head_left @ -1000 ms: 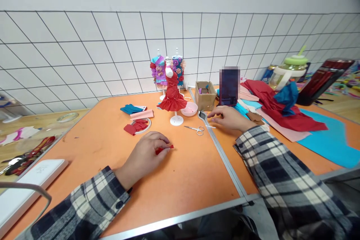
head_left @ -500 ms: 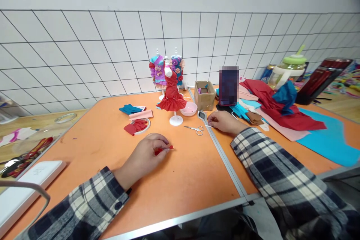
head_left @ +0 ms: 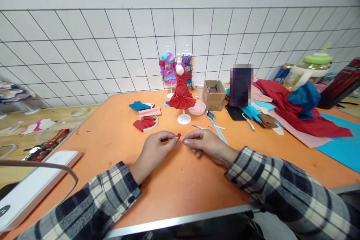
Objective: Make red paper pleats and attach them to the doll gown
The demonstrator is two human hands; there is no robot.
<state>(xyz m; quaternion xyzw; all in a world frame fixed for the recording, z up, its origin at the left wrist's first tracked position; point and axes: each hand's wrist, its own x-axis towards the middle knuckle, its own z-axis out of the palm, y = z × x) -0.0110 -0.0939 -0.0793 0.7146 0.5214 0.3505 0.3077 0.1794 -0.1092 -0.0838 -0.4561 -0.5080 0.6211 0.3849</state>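
Between thumb and fingertips my left hand point(head_left: 157, 149) pinches a small piece of red paper point(head_left: 179, 135), just above the orange table point(head_left: 112, 202). My right hand point(head_left: 209, 144) faces it from the right, its thumb and forefinger pressed together; anything between them is too small to make out. A narrow gap separates the two hands. Beyond them stands a mannequin in a red ruffled dress point(head_left: 182, 90) on a white round base. Small scissors point(head_left: 200, 127) lie just behind my right hand, partly covered by it.
Two more dressed mannequins point(head_left: 168, 69) stand behind the red one. A pink bowl point(head_left: 197, 108), a cardboard box point(head_left: 214, 97), a phone point(head_left: 241, 85) and coloured paper point(head_left: 292, 108) line the right. Folded paper point(head_left: 149, 111) and a red strip roll point(head_left: 144, 123) lie left, a white power bank point(head_left: 42, 187) nearer.
My right hand has come from beside the grey and white items to the front of my left hand. The red piece is raised slightly. The view has shifted left.
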